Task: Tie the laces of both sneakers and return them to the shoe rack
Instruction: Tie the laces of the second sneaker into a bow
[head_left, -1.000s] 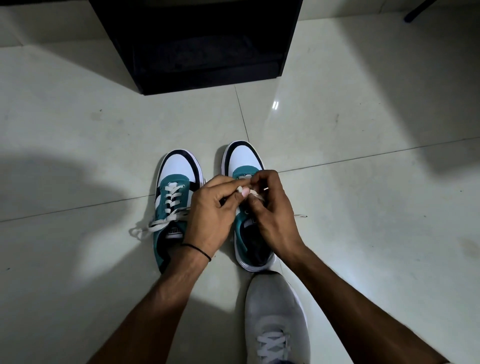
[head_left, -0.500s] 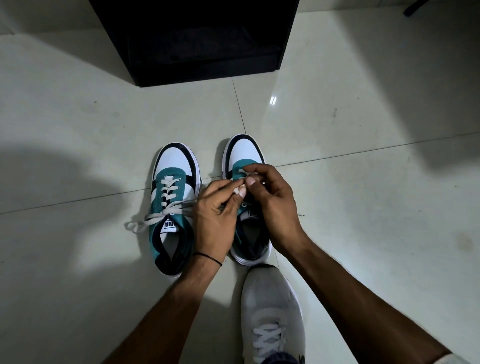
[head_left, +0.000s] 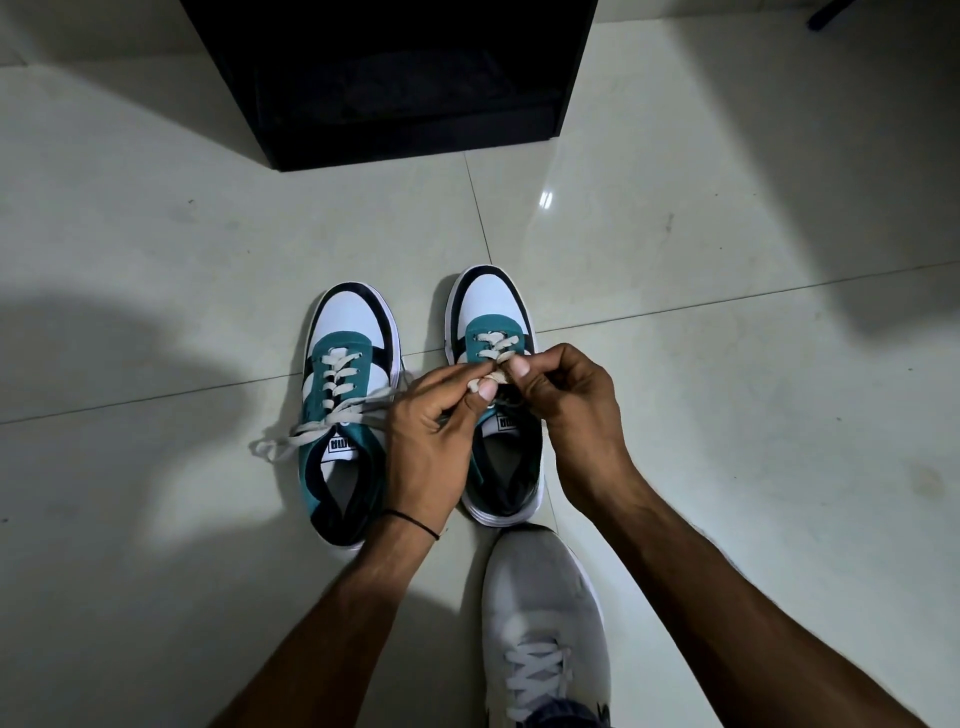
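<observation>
Pale tiled floor (head_left: 727, 415), dim light. Nearest, 1 grey shoe (head_left: 543, 613) is worn on the person's foot. Beyond it 2 hands, left hand (head_left: 431, 436) and right hand (head_left: 566, 400), each pinch the lace (head_left: 493, 376) over the right sneaker (head_left: 496, 400). A slipped pinch would likely undo the forming knot. The left sneaker (head_left: 345, 410) trails loose ends, easily snagged. Farthest, 1 black rack (head_left: 395, 78).

Dim scene; broad shadows on floor (head_left: 675, 415), small glare spot, sharp focus.
</observation>
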